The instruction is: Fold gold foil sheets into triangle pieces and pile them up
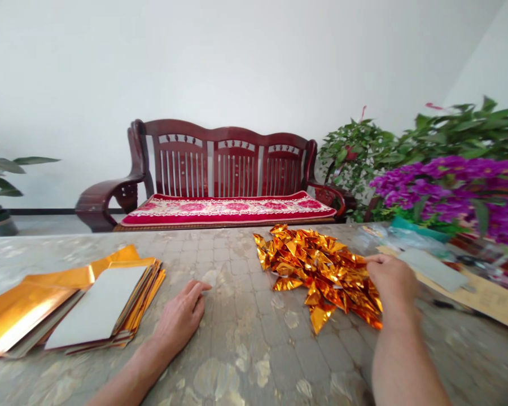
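Observation:
A heap of folded gold foil paper pieces [317, 270] lies on the patterned table, right of the middle. At its right edge, my right hand [392, 279] has its fingers drawn together against the pieces. Whatever those fingers may hold is hidden by the hand. My left hand [188, 307] rests on the tabletop with loosely bent fingers and nothing in it. To its left is a stack of paper sheets [99, 307], pale on top with gold edges showing. Larger shiny gold sheets [38, 307] lie under and beside that stack.
A dark wooden bench [228, 135] with a red patterned cushion [232, 210] stands beyond the table [254, 361]. On the right are purple flowers [452, 189], clear plastic wrapping [379, 234], a grey card [434, 269] and brown cardboard [491, 296]. Potted plants flank the bench.

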Demonstrator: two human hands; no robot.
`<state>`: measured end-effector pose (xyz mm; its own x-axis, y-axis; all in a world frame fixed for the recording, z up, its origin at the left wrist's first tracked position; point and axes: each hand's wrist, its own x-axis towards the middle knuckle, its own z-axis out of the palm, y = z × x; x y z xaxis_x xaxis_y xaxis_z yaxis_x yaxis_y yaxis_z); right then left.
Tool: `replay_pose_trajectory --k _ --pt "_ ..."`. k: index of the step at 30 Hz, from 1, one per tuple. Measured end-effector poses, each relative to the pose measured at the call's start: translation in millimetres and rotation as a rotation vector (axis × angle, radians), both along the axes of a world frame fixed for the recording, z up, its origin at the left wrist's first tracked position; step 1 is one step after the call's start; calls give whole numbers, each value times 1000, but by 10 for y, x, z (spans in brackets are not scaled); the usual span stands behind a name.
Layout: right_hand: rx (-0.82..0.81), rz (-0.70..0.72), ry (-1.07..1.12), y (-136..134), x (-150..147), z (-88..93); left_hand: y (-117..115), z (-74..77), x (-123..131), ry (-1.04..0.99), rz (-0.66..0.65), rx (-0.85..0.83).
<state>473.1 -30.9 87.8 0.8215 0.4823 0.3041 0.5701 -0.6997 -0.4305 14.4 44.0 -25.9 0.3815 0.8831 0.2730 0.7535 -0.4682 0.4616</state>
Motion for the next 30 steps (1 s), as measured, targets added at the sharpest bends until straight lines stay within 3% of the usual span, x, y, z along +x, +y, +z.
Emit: replay_pose_trajectory --k 7,11,15,17,19,21,24,28,30 --pt "-76 -31 -3 1 37 38 -11 19 -2 -3 -21 4" --pt "80 80 -59 151 -233 98 -54 69 3 -51 -32 49" --pt "402 550 -223 491 -940 -51 -93 60 21 -133 -45 170" --pt "435 900 -218 617 -1404 -227 -94 46 32 -189 -32 224" --pt "424 1111 -152 653 -1840 -445 -84 71 34 -259 2 251" --pt "332 1295 -94 609 -2175 -670 -64 166 10 -308 62 269" --pt "217 1463 -79 495 -2437 -941 1 451 -133 -297 123 277" --pt "206 1542 -146 445 -2493 -1102 145 895 -573 -112 384 160" --pt "198 1533 -158 467 -2489 -1113 211 1038 -839 123 493 42"
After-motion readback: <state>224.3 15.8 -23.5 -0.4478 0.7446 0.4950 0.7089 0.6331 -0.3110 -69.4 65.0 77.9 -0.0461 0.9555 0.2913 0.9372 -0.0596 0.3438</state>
